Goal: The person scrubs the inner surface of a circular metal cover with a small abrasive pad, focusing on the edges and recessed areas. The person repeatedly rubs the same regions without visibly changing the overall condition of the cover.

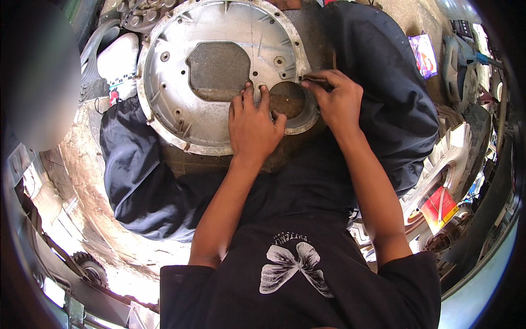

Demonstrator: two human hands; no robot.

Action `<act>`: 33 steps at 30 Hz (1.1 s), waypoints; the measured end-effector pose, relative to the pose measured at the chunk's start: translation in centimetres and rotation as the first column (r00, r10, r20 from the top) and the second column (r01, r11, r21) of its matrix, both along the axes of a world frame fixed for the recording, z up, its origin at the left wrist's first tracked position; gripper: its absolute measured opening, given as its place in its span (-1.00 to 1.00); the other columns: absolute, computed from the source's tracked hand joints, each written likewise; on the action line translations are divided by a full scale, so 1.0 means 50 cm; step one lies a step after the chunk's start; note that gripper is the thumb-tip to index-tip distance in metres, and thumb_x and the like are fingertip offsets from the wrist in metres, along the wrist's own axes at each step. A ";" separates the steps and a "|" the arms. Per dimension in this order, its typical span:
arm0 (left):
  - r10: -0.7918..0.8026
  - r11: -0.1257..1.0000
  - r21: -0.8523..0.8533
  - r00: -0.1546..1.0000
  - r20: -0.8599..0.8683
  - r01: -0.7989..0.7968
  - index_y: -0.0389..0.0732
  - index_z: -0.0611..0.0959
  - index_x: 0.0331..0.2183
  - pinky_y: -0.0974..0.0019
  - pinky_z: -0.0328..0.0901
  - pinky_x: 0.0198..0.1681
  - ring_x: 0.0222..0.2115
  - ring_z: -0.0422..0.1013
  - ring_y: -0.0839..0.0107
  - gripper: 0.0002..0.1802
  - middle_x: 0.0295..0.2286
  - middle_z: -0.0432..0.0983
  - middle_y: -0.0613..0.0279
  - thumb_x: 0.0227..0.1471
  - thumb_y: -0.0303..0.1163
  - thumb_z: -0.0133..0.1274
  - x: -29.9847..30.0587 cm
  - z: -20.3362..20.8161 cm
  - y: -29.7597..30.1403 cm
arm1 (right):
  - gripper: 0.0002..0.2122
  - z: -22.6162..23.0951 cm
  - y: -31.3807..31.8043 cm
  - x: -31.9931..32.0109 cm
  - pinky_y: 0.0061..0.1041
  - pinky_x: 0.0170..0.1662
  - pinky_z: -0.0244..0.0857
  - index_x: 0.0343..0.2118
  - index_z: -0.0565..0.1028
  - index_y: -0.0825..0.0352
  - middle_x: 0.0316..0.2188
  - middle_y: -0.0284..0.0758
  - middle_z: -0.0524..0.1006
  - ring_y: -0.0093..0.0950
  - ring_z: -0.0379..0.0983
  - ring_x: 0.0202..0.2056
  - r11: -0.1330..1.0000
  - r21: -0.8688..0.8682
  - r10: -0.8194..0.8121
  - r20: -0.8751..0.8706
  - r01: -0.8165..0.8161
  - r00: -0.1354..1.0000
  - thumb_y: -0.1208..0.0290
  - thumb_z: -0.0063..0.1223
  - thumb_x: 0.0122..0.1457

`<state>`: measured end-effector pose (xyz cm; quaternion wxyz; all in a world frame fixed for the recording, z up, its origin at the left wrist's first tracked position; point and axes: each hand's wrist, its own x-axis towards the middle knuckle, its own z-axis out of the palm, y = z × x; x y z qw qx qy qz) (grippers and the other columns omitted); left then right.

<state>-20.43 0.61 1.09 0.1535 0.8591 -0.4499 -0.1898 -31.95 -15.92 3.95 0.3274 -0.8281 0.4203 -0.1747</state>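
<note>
A large round metal bell housing (219, 27) lies between my bent legs, with a ring of bolt holes round its rim. It has a wide irregular opening in the middle and a smaller round opening near its right edge. My left hand (255, 126) rests on the housing between these two openings, fingers stretched out and fingertips touching the metal. At the right rim, my right hand (339, 98) pinches a thin dark strip (313, 78) against the edge beside the round opening. Its exact kind is too small and dark to tell.
Dark trousered legs (378, 82) flank the housing. A greasy metal part (145, 15) sits beyond it at the far left. A purple packet (423, 55) lies at the far right, and a red and yellow container (438, 209) stands by a big tyre (457, 151) on the right.
</note>
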 end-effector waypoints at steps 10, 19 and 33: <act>-0.007 1.000 -0.001 1.000 0.012 0.007 -0.30 0.61 0.26 -0.09 0.25 0.35 0.23 0.34 -0.13 -0.23 0.28 0.38 -0.28 0.09 -0.08 0.19 0.004 -0.003 0.006 | -0.80 0.004 -0.002 0.006 -0.35 -0.16 0.53 -0.28 0.79 0.32 -0.32 -0.17 0.75 -0.23 0.71 -0.30 0.999 0.027 -0.021 0.004 0.021 1.000 0.38 0.52 0.05; -0.006 1.000 -0.008 1.000 0.017 0.006 -0.30 0.61 0.26 -0.09 0.26 0.33 0.22 0.35 -0.13 -0.23 0.28 0.39 -0.29 0.08 -0.10 0.20 0.004 0.000 0.004 | -0.80 -0.001 -0.003 0.012 -0.40 -0.16 0.52 -0.26 0.79 0.33 -0.31 -0.19 0.75 -0.29 0.72 -0.31 1.000 0.016 -0.025 -0.001 0.025 1.000 0.38 0.52 0.07; -0.011 0.999 -0.038 0.999 0.045 0.013 -0.30 0.63 0.24 -0.09 0.27 0.32 0.20 0.35 -0.13 -0.27 0.24 0.41 -0.26 0.10 -0.14 0.18 0.003 -0.009 0.008 | -0.77 -0.011 -0.014 0.022 -0.38 -0.17 0.52 -0.23 0.80 0.30 -0.32 -0.21 0.73 -0.28 0.71 -0.31 1.000 -0.019 -0.009 0.023 0.010 1.000 0.33 0.53 0.08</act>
